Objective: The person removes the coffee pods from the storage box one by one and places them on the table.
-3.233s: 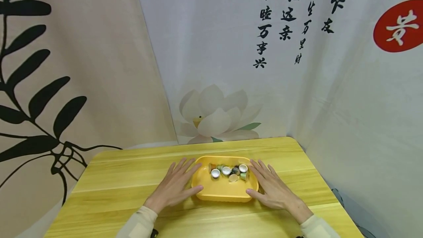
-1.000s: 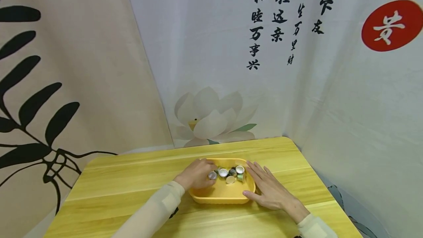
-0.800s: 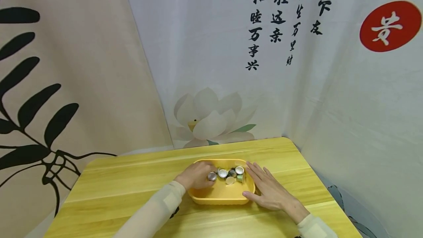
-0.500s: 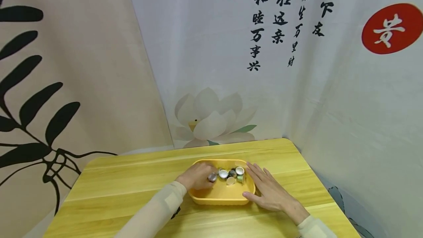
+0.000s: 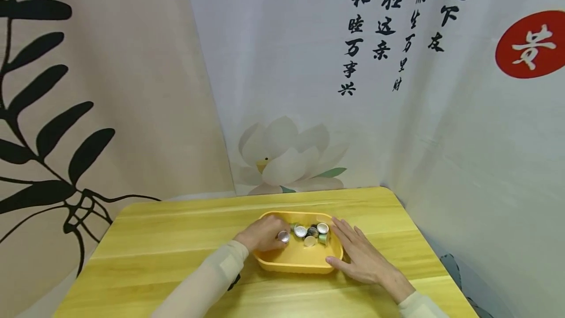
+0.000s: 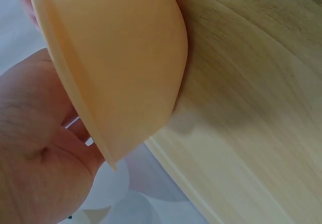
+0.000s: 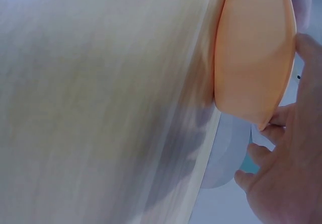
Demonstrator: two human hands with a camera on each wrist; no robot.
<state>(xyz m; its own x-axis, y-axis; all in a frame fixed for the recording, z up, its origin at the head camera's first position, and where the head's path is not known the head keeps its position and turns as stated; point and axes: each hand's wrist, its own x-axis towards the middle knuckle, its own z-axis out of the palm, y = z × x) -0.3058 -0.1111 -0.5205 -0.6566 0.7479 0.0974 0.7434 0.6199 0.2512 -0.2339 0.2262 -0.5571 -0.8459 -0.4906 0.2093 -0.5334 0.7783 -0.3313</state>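
Observation:
A yellow tray (image 5: 295, 265) on the wooden table holds several small coffee capsules with silver, green and gold surfaces. My left hand (image 5: 265, 233) reaches over the tray's left rim, fingers curled, pinching a silver-topped coffee capsule (image 5: 283, 236) between thumb and fingers. The left wrist view shows that hand (image 6: 45, 133) bent over the tray wall (image 6: 126, 63), its fingertips hidden. On the other side, my right hand (image 5: 366, 259) lies along the right rim with fingers extended. From the right wrist, its fingertips meet the rim of the tray (image 7: 254, 48).
Other capsules cluster in the back right of the tray, among them a silver one (image 5: 300, 231), a gold one (image 5: 310, 241) and a green one (image 5: 323, 238). The wooden table (image 5: 176, 239) extends around the tray, with printed curtains (image 5: 282, 63) behind it.
My left hand has gone from beside the left rim to inside the tray and taken hold of a capsule, which has shifted slightly left. The right hand stays at the right rim.

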